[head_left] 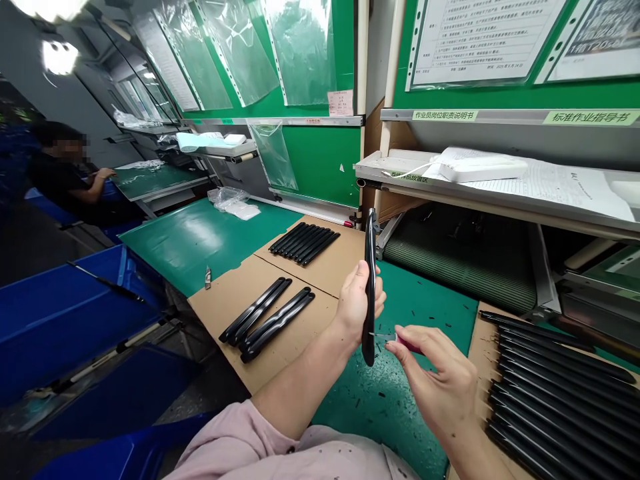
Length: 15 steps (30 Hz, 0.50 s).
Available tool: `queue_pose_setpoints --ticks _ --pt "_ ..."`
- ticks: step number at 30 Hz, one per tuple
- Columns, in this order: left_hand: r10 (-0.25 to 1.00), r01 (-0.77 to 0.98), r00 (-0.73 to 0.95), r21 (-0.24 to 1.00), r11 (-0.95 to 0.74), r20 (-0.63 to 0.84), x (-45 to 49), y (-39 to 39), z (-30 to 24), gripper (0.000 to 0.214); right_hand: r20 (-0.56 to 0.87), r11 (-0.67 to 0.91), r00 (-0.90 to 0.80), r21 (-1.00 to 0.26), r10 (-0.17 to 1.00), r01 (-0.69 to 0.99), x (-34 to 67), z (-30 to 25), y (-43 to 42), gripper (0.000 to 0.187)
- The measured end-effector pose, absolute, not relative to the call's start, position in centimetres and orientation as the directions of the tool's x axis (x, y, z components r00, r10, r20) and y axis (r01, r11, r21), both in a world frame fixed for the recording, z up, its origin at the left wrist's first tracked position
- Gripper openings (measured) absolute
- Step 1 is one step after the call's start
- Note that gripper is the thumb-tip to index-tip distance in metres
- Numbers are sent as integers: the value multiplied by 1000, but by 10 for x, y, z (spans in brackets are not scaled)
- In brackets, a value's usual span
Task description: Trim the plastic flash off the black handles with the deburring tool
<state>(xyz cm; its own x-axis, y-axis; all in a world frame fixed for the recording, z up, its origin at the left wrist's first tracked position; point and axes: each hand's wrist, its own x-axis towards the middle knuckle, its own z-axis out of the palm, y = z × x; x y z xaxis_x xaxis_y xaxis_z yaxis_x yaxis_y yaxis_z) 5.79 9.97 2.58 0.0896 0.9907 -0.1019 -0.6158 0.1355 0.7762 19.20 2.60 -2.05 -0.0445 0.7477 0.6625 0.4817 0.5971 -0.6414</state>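
Note:
My left hand [356,300] is closed round a long, glossy black plastic strip [371,280], held almost upright above the bench. A small trimming tool [407,343] with a dark red handle and a thin metal tip is pinched in my right hand [440,373]. Its tip meets the lower part of the strip, or lies just beside it; I cannot tell which. Small black shavings [380,393] are scattered over the green mat [345,400] below. Similar black strips [270,317] lie in pairs on cardboard to the left.
A row of black strips [304,243] lies farther back on the cardboard [215,317]. Many more strips [565,393] are stacked at right. A conveyor belt [460,253] runs under a shelf [395,167]. Blue bins [60,313] and a seated person [75,173] are at left.

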Motion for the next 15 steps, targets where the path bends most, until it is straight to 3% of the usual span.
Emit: queue_pose_setpoints --ticks 15 --pt "920 -487 387 834 259 -60 65 68 25 38 768 582 223 -611 600 537 208 28 105 10"
